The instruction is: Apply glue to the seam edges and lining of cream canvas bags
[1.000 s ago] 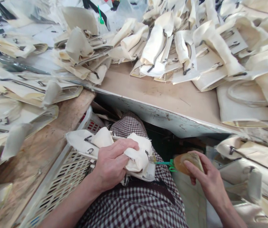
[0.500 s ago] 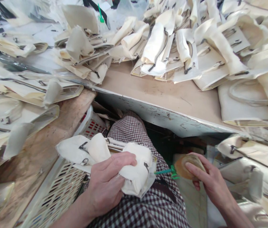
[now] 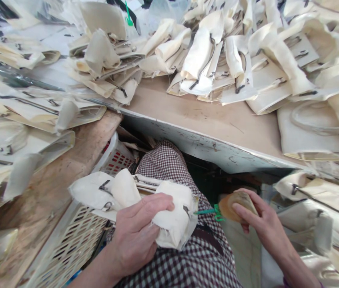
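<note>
My left hand (image 3: 141, 228) is closed on a folded cream fabric piece (image 3: 173, 212) with dark zipper ends, held above my checkered lap. My right hand (image 3: 256, 212) grips a rounded tan-brown object (image 3: 235, 206) between thumb and fingers. A thin green stick (image 3: 205, 211) with a bright green clip-like part (image 3: 218, 213) spans from the tan object to the right edge of the fabric. Whether its tip enters the fabric is hidden.
Similar cream pieces (image 3: 201, 56) are heaped along the brown table (image 3: 193, 104). More lie on a wooden board (image 3: 76, 148) at left and at lower right (image 3: 322, 196). A cream plastic basket (image 3: 70, 240) stands beside my left forearm. A green tag (image 3: 129, 20) shows at the top.
My right hand, with the tan object and green part, has moved slightly left and up, closer to the fabric. My left hand keeps its hold, almost unmoved.
</note>
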The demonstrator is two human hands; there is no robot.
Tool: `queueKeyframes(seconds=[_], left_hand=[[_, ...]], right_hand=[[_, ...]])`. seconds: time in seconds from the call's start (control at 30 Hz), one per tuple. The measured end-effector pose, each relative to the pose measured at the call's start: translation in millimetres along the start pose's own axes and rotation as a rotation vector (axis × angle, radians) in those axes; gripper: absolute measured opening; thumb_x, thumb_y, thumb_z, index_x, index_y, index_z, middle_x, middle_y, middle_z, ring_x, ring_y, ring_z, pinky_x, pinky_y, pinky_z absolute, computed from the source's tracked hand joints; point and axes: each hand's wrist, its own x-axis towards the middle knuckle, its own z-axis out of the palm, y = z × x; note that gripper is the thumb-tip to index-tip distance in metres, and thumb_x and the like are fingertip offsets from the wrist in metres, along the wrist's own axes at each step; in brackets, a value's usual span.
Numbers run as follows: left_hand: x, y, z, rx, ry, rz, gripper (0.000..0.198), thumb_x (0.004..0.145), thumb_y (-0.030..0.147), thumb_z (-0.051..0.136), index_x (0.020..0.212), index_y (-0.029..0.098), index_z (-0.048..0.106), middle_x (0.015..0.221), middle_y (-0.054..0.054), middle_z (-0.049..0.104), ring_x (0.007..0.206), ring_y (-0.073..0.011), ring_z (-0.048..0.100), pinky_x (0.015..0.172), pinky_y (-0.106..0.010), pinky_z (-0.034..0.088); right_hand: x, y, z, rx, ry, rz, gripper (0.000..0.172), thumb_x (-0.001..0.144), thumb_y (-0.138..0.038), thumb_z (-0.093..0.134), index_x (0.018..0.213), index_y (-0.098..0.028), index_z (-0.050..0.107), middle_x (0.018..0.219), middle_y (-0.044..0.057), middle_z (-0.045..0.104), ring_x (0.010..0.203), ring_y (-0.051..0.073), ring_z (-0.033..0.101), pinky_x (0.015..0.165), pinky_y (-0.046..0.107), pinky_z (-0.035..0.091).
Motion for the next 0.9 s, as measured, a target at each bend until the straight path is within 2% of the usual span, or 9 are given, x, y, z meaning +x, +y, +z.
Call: queueKeyframes(seconds=[0.1, 0.23, 0.43, 0.53, 0.73, 0.9], left_hand=[[0.2, -0.4, 0.9, 0.025, 0.003, 0.016, 0.016, 0.098, 0.012, 0.056, 0.085, 0.014, 0.065, 0.097, -0.01, 0.077, 0.099, -0.0201, 0.074, 0.089, -0.03, 0.065], [1.2, -1.1, 2.1, 0.029, -0.005, 0.01, 0.015, 0.098, 0.013, 0.056, 0.086, 0.013, 0.066, 0.095, -0.011, 0.077, 0.098, -0.0203, 0.074, 0.09, -0.031, 0.064], [3.2, -0.8, 1.8, 0.01, 0.003, 0.007, 0.015, 0.097, 0.011, 0.056, 0.087, 0.012, 0.067, 0.095, -0.011, 0.077, 0.096, -0.0185, 0.074, 0.093, -0.028, 0.062], [3.1, -0.2, 1.6, -0.004, 0.008, -0.016, 0.016, 0.097, 0.01, 0.055, 0.086, 0.013, 0.067, 0.096, -0.01, 0.077, 0.097, -0.0182, 0.074, 0.093, -0.027, 0.062], [1.3, -0.4, 3.2, 0.013, 0.004, 0.02, 0.018, 0.098, 0.013, 0.056, 0.083, 0.013, 0.066, 0.094, -0.011, 0.077, 0.096, -0.0196, 0.075, 0.09, -0.03, 0.064], [1.0, 0.6, 1.6, 0.011, 0.016, 0.011, 0.018, 0.097, 0.013, 0.057, 0.081, 0.014, 0.065, 0.094, -0.011, 0.077, 0.093, -0.0203, 0.075, 0.085, -0.03, 0.066]], right_hand=[[0.6, -7.6, -2.8, -0.01, -0.05, 0.026, 0.052, 0.084, -0.059, 0.075, 0.115, -0.019, 0.061, 0.078, 0.0, 0.066, 0.047, 0.016, 0.051, 0.045, 0.028, 0.048], [3.2, -10.7, -3.0, -0.031, -0.045, 0.035, 0.055, 0.083, -0.061, 0.074, 0.114, -0.019, 0.061, 0.078, 0.001, 0.066, 0.047, 0.017, 0.052, 0.045, 0.03, 0.048], [3.2, -4.0, 0.3, -0.058, 0.122, 0.003, 0.059, 0.078, -0.061, 0.078, 0.117, -0.019, 0.061, 0.077, 0.001, 0.065, 0.048, 0.018, 0.054, 0.045, 0.031, 0.05], [0.7, -2.5, 0.3, -0.069, 0.151, -0.011, 0.059, 0.078, -0.06, 0.079, 0.117, -0.019, 0.062, 0.081, 0.001, 0.065, 0.048, 0.018, 0.055, 0.046, 0.031, 0.051], [-0.9, -7.1, -3.9, -0.086, 0.048, 0.011, 0.053, 0.082, -0.059, 0.076, 0.117, -0.022, 0.063, 0.077, -0.001, 0.065, 0.048, 0.017, 0.053, 0.045, 0.029, 0.049], [5.6, -16.7, -8.2, -0.072, -0.046, 0.06, 0.056, 0.08, -0.061, 0.076, 0.115, -0.019, 0.063, 0.076, 0.001, 0.067, 0.046, 0.017, 0.051, 0.042, 0.03, 0.046]])
